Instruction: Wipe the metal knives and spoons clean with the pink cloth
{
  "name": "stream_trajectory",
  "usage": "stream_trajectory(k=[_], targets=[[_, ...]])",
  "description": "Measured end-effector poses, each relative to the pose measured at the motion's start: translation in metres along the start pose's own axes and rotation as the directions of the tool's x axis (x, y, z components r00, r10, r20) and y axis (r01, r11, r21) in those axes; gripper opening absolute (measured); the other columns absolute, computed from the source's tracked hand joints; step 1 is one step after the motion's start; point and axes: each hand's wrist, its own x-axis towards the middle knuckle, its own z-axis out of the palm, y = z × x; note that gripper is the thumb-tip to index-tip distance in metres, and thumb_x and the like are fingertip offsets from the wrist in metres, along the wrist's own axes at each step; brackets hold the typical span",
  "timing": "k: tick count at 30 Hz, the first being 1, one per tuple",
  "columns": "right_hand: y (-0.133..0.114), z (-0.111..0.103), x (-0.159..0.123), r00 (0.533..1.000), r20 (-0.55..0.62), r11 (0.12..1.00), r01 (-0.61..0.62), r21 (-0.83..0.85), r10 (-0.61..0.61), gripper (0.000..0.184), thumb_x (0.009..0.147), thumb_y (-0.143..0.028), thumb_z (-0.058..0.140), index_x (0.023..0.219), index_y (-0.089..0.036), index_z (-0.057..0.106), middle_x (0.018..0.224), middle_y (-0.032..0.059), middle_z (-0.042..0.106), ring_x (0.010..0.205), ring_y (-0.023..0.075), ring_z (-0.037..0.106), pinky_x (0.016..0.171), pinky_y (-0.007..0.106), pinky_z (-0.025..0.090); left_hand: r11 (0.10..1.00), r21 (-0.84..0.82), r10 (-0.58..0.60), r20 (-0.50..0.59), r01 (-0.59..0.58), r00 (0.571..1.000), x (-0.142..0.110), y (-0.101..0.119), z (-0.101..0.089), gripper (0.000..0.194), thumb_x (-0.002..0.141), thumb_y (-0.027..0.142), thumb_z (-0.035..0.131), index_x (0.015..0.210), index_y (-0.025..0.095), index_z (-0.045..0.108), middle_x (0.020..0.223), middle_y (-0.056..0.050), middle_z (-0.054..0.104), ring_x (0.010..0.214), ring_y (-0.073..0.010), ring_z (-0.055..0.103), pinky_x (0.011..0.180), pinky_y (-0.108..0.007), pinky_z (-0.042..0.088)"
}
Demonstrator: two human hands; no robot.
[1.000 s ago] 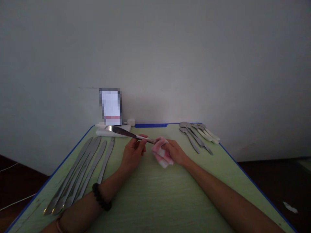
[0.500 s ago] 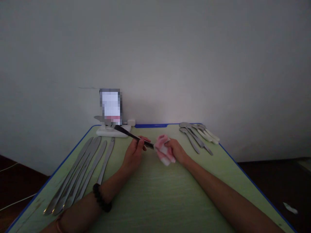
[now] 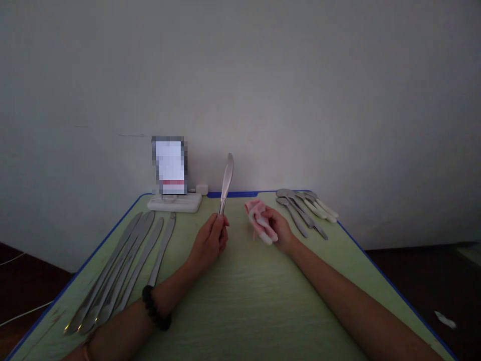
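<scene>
A silver table knife (image 3: 227,181) stands nearly upright above the table, its blade pointing up. My left hand (image 3: 209,239) is wrapped round its handle, most of which the fingers hide. To the right, my right hand (image 3: 278,229) grips a crumpled pink and white cloth (image 3: 260,220), apart from the knife. Several more table knives (image 3: 130,258) lie side by side on the left of the table, partly behind my left forearm.
Several spoons and other cutlery (image 3: 300,208), some white-handled, lie at the back right of the green table (image 3: 263,301). A screen (image 3: 171,165) stands on a white base (image 3: 175,203) at the back left, beside a white plug (image 3: 202,189). A wall rises behind.
The knife has swung from slanting left to nearly upright in my left hand. My right hand with the cloth has moved off its handle, slightly right and up.
</scene>
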Motion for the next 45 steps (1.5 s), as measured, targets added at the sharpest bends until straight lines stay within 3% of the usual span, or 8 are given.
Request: stream_trajectory(k=[4,10,17,23,27,31,39,45], targets=[[0.0,0.005,-0.002,0.999,0.016,0.999,0.04,0.007,-0.041,0.022,0.062,-0.023,0.065,0.083,-0.017,0.064,0.077,-0.0009,0.064,0.065,0.0118,0.053,0.06,0.023,0.039,0.998,-0.053,-0.041,0.023,0.042,0.999,-0.002,0.003,0.0,0.035,0.086,0.053,0.037,0.076,0.02,0.044,0.045,0.012,0.029,0.035,-0.0062,0.025,0.033,-0.015,0.023],[0.014,0.018,-0.005,0.999,-0.049,0.986,0.0,0.169,0.008,0.018,0.067,-0.025,0.065,0.084,-0.02,0.062,0.071,-0.0031,0.061,0.059,0.0103,0.049,0.058,0.024,0.041,0.998,-0.064,-0.003,0.026,0.005,1.0,0.0,0.002,-0.002,0.029,0.087,0.046,0.037,0.08,0.019,0.046,0.049,0.011,0.029,0.039,-0.0072,0.023,0.035,-0.016,0.022],[0.021,0.015,0.002,0.995,-0.095,0.968,0.012,0.249,0.012,0.017,0.07,-0.019,0.062,0.086,-0.019,0.06,0.07,-0.0025,0.062,0.058,0.0103,0.051,0.055,0.023,0.041,0.982,0.166,0.071,0.11,-0.089,0.991,-0.005,-0.006,-0.003,0.028,0.091,0.041,0.031,0.082,0.019,0.047,0.05,0.009,0.03,0.042,-0.0095,0.027,0.041,-0.019,0.022],[0.019,0.016,0.001,0.998,-0.062,0.977,0.025,0.214,-0.012,0.015,0.07,-0.023,0.061,0.085,-0.017,0.061,0.075,0.0,0.065,0.064,0.012,0.055,0.062,0.025,0.044,0.857,0.48,0.104,0.194,-0.187,0.976,-0.007,-0.006,-0.004,0.027,0.092,0.037,0.029,0.084,0.021,0.05,0.052,0.007,0.038,0.045,-0.0123,0.038,0.048,-0.022,0.026],[0.015,0.017,0.001,0.998,-0.002,0.971,-0.053,0.234,0.055,0.02,0.075,-0.033,0.053,0.083,-0.017,0.062,0.074,0.0021,0.066,0.069,0.016,0.058,0.065,0.029,0.045,0.751,0.641,0.042,0.187,-0.155,0.981,-0.004,-0.002,-0.004,0.029,0.091,0.034,0.027,0.083,0.021,0.052,0.053,0.005,0.043,0.048,-0.015,0.044,0.051,-0.024,0.029],[0.014,0.016,-0.001,0.991,0.052,0.972,-0.13,0.193,0.122,0.023,0.075,-0.036,0.045,0.074,-0.018,0.06,0.07,0.0031,0.065,0.073,0.0186,0.06,0.068,0.031,0.046,0.662,0.738,0.017,0.163,-0.134,0.986,-0.002,-0.003,-0.003,0.03,0.092,0.034,0.027,0.083,0.021,0.053,0.056,0.002,0.05,0.05,-0.0173,0.051,0.052,-0.025,0.03],[0.016,0.015,-0.002,0.996,0.045,0.98,-0.085,0.179,0.078,0.012,0.071,-0.029,0.054,0.075,-0.019,0.058,0.062,-0.0021,0.062,0.056,0.0129,0.053,0.059,0.025,0.042,0.536,0.833,-0.022,0.179,-0.139,0.984,-0.006,-0.002,0.001,0.029,0.093,0.036,0.027,0.09,0.021,0.051,0.068,-0.005,0.063,0.06,-0.0227,0.061,0.054,-0.026,0.032],[0.012,0.014,0.002,0.993,0.052,0.955,-0.112,0.273,0.102,0.033,0.078,-0.045,0.042,0.083,-0.018,0.06,0.075,0.0039,0.067,0.074,0.0198,0.061,0.069,0.033,0.047,0.663,0.737,0.005,0.173,-0.133,0.985,-0.007,-0.003,0.0,0.023,0.092,0.033,0.028,0.107,0.021,0.04,0.067,0.001,0.059,0.06,-0.0197,0.059,0.057,-0.026,0.035]])
